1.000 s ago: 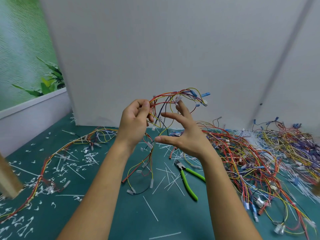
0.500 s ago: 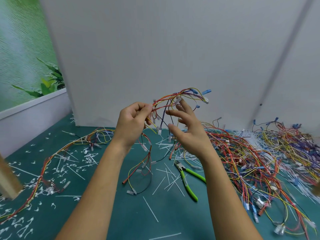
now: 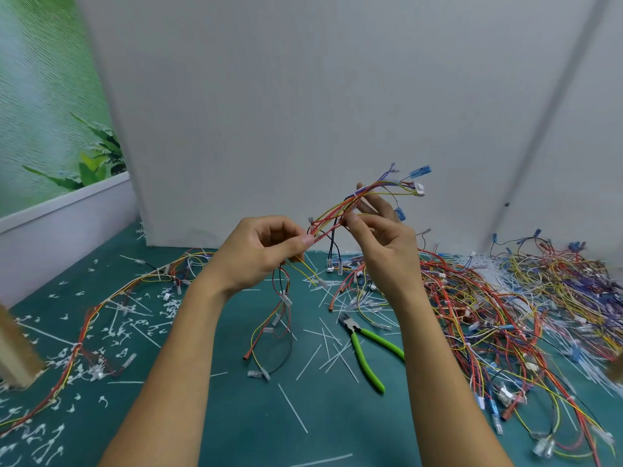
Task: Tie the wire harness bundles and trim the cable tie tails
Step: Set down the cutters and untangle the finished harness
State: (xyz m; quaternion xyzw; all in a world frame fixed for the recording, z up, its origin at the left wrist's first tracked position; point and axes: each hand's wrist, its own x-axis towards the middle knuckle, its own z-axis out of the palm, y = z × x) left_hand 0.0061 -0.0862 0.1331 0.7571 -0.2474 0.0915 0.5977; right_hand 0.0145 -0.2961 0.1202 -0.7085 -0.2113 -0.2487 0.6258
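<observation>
I hold a wire harness (image 3: 340,210) of red, yellow, black and purple wires above the green mat. My left hand (image 3: 261,252) pinches the bundle between thumb and forefinger, and loose ends with white connectors hang below it. My right hand (image 3: 382,237) grips the same wires a little further right, thumb against forefinger, the other fingers spread. Blue and white connectors fan out past the right hand's fingertips. Green-handled flush cutters (image 3: 369,348) lie on the mat below my right wrist. White cable ties (image 3: 332,352) lie loose beside the cutters.
A large tangled pile of harnesses (image 3: 505,308) covers the mat on the right. A tied harness (image 3: 101,308) stretches along the left among several cut tie tails (image 3: 118,335). A white partition (image 3: 303,112) stands behind. A wooden post (image 3: 15,352) is at the left edge.
My right hand has closed its thumb and forefinger on the wires; earlier it was spread open beside them. The harness now runs straighter between both hands, and its connector ends point up right.
</observation>
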